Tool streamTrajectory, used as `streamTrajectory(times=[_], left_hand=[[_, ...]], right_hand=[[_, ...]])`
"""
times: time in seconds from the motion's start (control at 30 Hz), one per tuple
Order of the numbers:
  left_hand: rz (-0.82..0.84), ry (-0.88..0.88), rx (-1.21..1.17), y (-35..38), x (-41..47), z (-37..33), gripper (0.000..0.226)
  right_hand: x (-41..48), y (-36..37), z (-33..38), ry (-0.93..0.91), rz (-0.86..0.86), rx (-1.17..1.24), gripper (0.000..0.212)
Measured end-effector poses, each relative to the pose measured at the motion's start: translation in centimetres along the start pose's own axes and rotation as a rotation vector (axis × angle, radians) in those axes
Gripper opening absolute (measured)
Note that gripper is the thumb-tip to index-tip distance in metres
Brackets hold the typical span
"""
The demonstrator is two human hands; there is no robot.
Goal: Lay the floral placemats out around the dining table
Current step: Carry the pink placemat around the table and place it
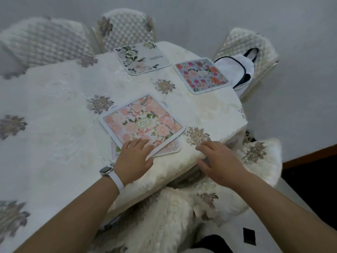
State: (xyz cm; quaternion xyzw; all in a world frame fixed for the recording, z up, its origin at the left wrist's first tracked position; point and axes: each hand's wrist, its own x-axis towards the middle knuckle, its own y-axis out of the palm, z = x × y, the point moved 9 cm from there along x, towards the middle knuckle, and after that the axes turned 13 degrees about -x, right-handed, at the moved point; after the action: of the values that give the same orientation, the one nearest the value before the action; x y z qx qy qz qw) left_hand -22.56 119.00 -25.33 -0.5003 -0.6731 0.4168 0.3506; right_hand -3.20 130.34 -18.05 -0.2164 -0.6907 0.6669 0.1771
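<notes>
Floral placemats [144, 125]: four in view, all on the right half of the dining table [54, 99]. The table fills most of the view under a cream tablecloth [60, 143] with grey-gold flower motifs; the cloth hangs over the near right edge. Behind it is a plain pale wall [218, 15]. Bottom right: dark floor [313, 179], then a pale tile [273, 225] with a black diamond inset [249, 236].

Three quilted chairs stand along the far side: far left chair [42, 39], far middle chair [127, 28], far right chair [246, 44]. A white bag [235, 68] with dark trim sits on the far right chair, against the table edge. A fourth chair [259, 161] is at the near right, with its seat partly under the hanging cloth.

The green-and-white mat [142, 59] lies at the far edge in front of the middle chair. The red-and-orange mat [201, 74] lies to its right, just beside the bag; the two mats are apart. The pink mat [127, 115] is nearest, skewed on top of a bottom mat [171, 149], of which only the near border shows.

Left hand [134, 157]: palm down, fingers straight and flat on the pink mat's near corner, thumb at its edge; can't tell if the thumb is under it. There is a white-strap watch [106, 169] on that wrist.

Right hand [218, 161]: palm down on the cloth at the near right table edge, fingers spread and loosely bent, holding nothing. It is right of the pink mat and not touching it.
</notes>
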Motion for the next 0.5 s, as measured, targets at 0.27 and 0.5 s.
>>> streamTrajectory(times=[0.27,0.5], left_hand=[[0.006,-0.381,-0.075,1.5,-1.4,6.2,0.038],[-0.073,-0.779,-0.266,4.1,-3.4,9.3,0.055]], right_hand=[[7.7,4.7,0.9,-0.163,0.095,0.055,0.038],[15.9,11.0,-1.6,-0.173,0.269,0.117,0.046]])
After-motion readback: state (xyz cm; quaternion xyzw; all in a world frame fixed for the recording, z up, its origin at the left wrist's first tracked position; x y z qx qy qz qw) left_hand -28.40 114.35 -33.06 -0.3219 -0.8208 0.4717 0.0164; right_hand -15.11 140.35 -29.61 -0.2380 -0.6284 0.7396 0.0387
